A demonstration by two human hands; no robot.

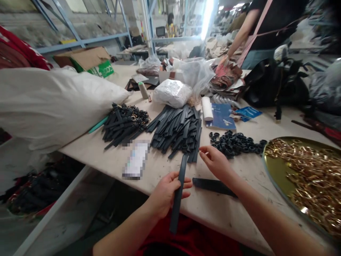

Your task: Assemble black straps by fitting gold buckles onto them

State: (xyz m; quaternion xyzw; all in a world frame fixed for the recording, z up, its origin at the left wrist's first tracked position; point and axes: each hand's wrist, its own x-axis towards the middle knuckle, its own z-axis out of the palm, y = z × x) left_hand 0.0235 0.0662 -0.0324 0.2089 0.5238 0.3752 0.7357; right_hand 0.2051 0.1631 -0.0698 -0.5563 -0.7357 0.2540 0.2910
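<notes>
My left hand (166, 193) grips a long black strap (178, 193) near its middle, held upright over the table's front edge. A small black loop sits at the strap's top end. My right hand (215, 163) hovers just right of that end, fingers apart and empty. Another black strap (213, 185) lies flat on the table under my right wrist. Behind are a pile of black straps (177, 129), a heap of black loops (236, 144) and a bundle of buckled straps (124, 122).
A round tray (274, 170) of gold buckles stands at the right. A big white sack (53, 103), a white wrapped bundle (172, 93), a blue booklet (222, 117) and black bags (274, 85) crowd the table. Another person (255, 32) works at the far side.
</notes>
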